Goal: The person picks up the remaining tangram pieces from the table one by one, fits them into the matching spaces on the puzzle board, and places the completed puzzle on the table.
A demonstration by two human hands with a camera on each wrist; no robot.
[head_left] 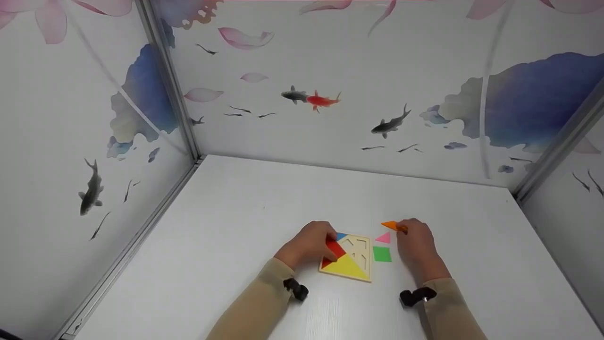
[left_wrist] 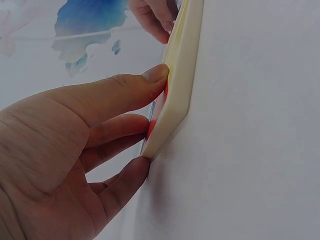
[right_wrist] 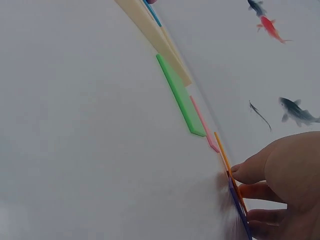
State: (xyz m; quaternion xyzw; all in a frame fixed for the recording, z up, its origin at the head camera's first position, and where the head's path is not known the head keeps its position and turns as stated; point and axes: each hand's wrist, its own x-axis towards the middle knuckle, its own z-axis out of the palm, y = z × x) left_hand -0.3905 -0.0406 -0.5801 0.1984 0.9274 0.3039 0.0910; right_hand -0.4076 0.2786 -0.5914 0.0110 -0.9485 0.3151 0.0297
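Note:
My left hand (head_left: 309, 243) holds a wooden tangram board (head_left: 370, 259) at its left side, thumb over the red piece (head_left: 337, 247) and other fingers along the edge. In the board lie a large yellow triangle (head_left: 349, 269), red pieces and a blue piece (head_left: 341, 235); its upper right shows bare recesses. To the right of the board, my right hand (head_left: 417, 245) pinches an orange triangle (head_left: 390, 225) just over the table. A purple piece (right_wrist: 238, 204) shows close under the orange one in the right wrist view, partly behind the fingers.
Between board and right hand lie a green piece (head_left: 382, 254) and a pink triangle (head_left: 384, 238) on the white table (head_left: 264, 189). Walls printed with fish and petals enclose the table at the back and sides. Each wrist wears a black camera (head_left: 296, 289).

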